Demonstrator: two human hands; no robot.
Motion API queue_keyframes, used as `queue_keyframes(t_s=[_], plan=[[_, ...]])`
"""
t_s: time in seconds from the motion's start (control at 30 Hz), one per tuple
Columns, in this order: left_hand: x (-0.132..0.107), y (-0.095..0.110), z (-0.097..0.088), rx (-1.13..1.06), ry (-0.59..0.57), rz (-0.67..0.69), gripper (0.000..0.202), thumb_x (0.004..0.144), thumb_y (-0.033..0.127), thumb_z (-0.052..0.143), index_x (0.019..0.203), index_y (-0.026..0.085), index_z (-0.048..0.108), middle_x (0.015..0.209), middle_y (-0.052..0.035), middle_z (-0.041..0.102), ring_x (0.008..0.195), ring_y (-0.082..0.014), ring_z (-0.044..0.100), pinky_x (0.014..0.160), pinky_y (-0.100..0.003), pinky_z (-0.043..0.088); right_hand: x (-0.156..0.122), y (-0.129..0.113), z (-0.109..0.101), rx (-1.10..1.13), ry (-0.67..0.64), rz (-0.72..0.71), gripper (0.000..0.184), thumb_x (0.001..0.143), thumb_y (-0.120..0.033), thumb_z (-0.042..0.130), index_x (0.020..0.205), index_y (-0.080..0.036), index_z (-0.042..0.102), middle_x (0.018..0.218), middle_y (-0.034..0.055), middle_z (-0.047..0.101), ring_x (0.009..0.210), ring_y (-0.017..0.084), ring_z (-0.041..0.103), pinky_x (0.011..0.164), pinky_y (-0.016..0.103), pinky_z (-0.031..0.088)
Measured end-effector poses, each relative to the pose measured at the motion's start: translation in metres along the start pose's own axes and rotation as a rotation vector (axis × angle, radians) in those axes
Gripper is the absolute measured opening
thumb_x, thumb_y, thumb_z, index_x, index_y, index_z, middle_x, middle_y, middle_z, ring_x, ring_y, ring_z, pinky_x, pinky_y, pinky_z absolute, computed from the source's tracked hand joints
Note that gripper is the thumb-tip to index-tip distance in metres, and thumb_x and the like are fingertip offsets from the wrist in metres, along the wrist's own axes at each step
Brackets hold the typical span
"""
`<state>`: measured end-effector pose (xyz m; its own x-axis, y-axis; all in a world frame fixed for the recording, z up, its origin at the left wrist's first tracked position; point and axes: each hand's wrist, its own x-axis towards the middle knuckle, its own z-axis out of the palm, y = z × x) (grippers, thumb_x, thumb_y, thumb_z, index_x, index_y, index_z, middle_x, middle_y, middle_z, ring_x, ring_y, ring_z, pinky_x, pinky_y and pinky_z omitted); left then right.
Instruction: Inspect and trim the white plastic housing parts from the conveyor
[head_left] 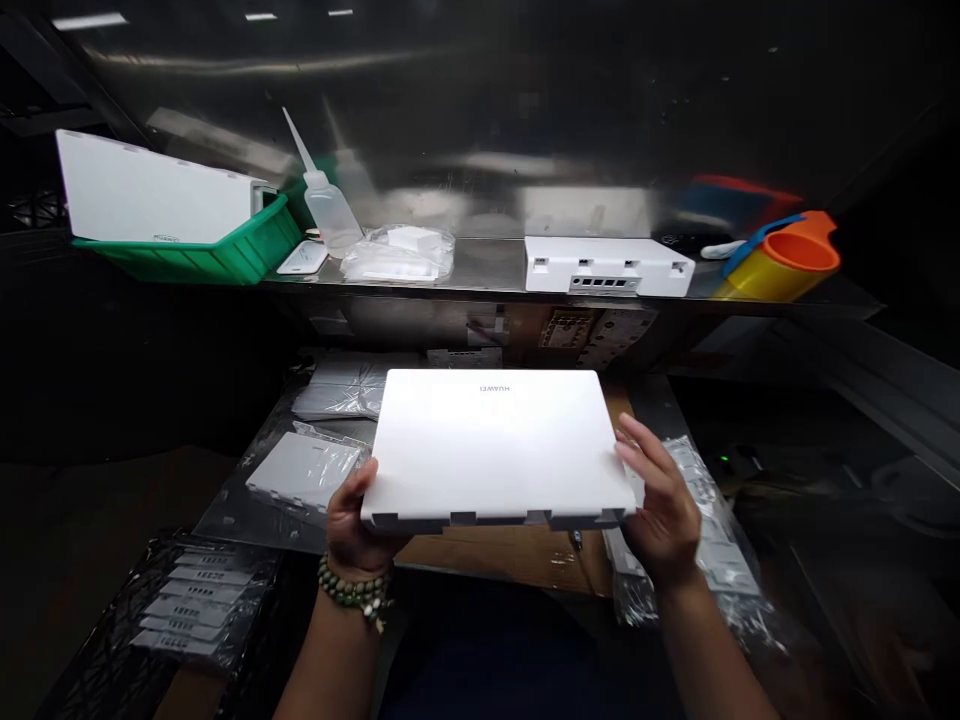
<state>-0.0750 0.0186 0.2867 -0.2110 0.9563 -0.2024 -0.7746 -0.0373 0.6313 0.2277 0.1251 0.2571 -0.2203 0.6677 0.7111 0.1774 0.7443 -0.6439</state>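
Observation:
A flat white plastic cover (495, 445) with a HUAWEI logo near its far edge is held level above the workbench. My left hand (352, 525) grips its near left corner, thumb on the edge and fingers underneath; a green bead bracelet sits on that wrist. My right hand (660, 500) holds the right edge, fingers curled along the side. The cover's near edge shows several notched tabs.
Bagged white parts (304, 470) lie left of the cover, more bagged parts (712, 540) to the right. A black crate (187, 610) with wrapped pieces sits low left. The metal shelf (487, 275) carries a green bin (217, 255), squeeze bottle (326, 205), white router body (607, 265) and orange cup (795, 260).

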Motion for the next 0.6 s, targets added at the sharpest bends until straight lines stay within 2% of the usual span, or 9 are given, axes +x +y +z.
queue_keyframes(t_s=[0.07,0.13,0.2,0.27,0.33,0.47,0.6], plan=[[-0.001,-0.004,-0.001,0.010,0.065,0.040,0.047,0.078,0.046,0.065,0.117,0.022,0.075,0.097,-0.0081,0.082,0.124,-0.0397,0.066,0.112,-0.063,0.045,-0.002,-0.004,-0.003,0.087,0.043,0.330,0.049,0.098,-0.034,0.065,0.146,-0.034,0.056,0.151,0.0069,0.059,0.138,0.030,0.057,0.113,0.052,0.053],[-0.003,-0.007,-0.001,0.049,0.115,0.066,0.052,0.073,0.046,0.067,0.119,0.023,0.074,0.094,-0.0079,0.082,0.118,-0.0404,0.069,0.107,-0.063,0.050,-0.008,-0.009,-0.007,0.247,0.032,0.609,0.041,0.103,-0.040,0.057,0.143,-0.031,0.060,0.141,0.0088,0.067,0.130,0.028,0.065,0.108,0.047,0.057],[-0.005,-0.008,0.000,0.096,0.159,0.083,0.056,0.067,0.047,0.070,0.119,0.024,0.073,0.091,-0.0081,0.082,0.114,-0.0420,0.071,0.101,-0.064,0.054,-0.015,-0.013,-0.013,0.421,-0.059,0.739,0.041,0.105,-0.047,0.050,0.137,-0.028,0.066,0.134,0.0103,0.071,0.123,0.030,0.069,0.101,0.046,0.061],[-0.006,-0.008,-0.001,0.139,0.212,0.089,0.060,0.065,0.050,0.072,0.119,0.025,0.072,0.091,-0.0091,0.082,0.112,-0.0444,0.070,0.095,-0.066,0.056,-0.021,-0.016,-0.018,0.525,-0.153,0.753,0.043,0.103,-0.050,0.051,0.136,-0.027,0.067,0.132,0.0108,0.072,0.122,0.031,0.069,0.099,0.046,0.062],[-0.007,-0.008,-0.002,0.175,0.256,0.100,0.063,0.065,0.056,0.071,0.121,0.025,0.071,0.098,-0.0107,0.081,0.114,-0.0467,0.068,0.090,-0.068,0.058,-0.025,-0.019,-0.020,0.549,-0.190,0.727,0.042,0.101,-0.048,0.057,0.137,-0.027,0.066,0.132,0.0104,0.072,0.122,0.032,0.069,0.098,0.044,0.062],[-0.006,-0.010,-0.001,0.214,0.264,0.124,0.069,0.067,0.061,0.069,0.127,0.028,0.067,0.118,-0.0117,0.077,0.123,-0.0478,0.063,0.091,-0.068,0.058,-0.024,-0.024,-0.019,0.549,-0.195,0.705,0.040,0.101,-0.045,0.058,0.136,-0.029,0.066,0.131,0.0088,0.072,0.120,0.030,0.069,0.098,0.042,0.062],[-0.007,-0.012,0.000,0.213,0.239,0.131,0.069,0.067,0.057,0.069,0.130,0.027,0.068,0.120,-0.0119,0.076,0.126,-0.0468,0.061,0.095,-0.065,0.057,-0.021,-0.028,-0.019,0.551,-0.198,0.696,0.037,0.103,-0.043,0.057,0.136,-0.029,0.067,0.130,0.0073,0.072,0.121,0.027,0.069,0.101,0.040,0.060]])
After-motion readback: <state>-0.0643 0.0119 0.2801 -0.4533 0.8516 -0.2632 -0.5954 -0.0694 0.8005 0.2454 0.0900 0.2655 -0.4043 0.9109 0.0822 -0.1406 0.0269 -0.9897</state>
